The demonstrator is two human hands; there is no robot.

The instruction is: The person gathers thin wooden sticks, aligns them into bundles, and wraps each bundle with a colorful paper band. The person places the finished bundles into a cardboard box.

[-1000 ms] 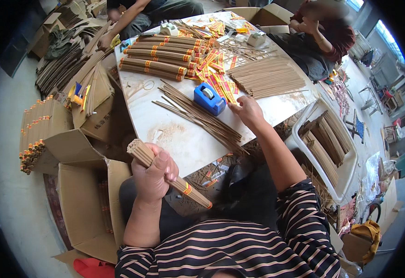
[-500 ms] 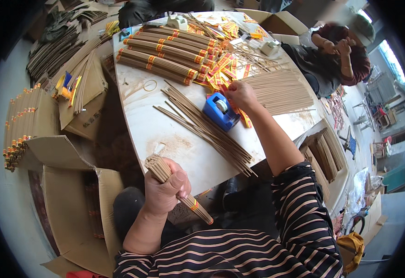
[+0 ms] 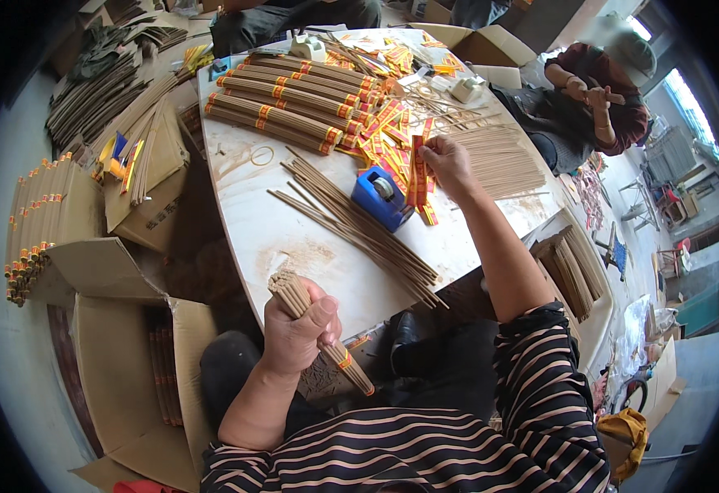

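Note:
My left hand is wrapped round a bundle of brown incense sticks, tilted just off the table's near edge. A red and yellow band circles the bundle's lower part. Over the table, my right hand pinches a red and yellow paper label, which hangs beside the blue tape dispenser. Loose incense sticks lie slantwise in front of the dispenser. Beyond my right hand spreads a pile of labels.
Banded incense bundles are stacked at the table's far left; a layer of sticks lies to the right. An open carton stands at my left, a box of sticks at my right. Across the table's right side sits another person.
My right hand has lifted a label up from beside the dispenser, and the strip now hangs in full view. My left hand keeps its hold on the bundle, barely shifted.

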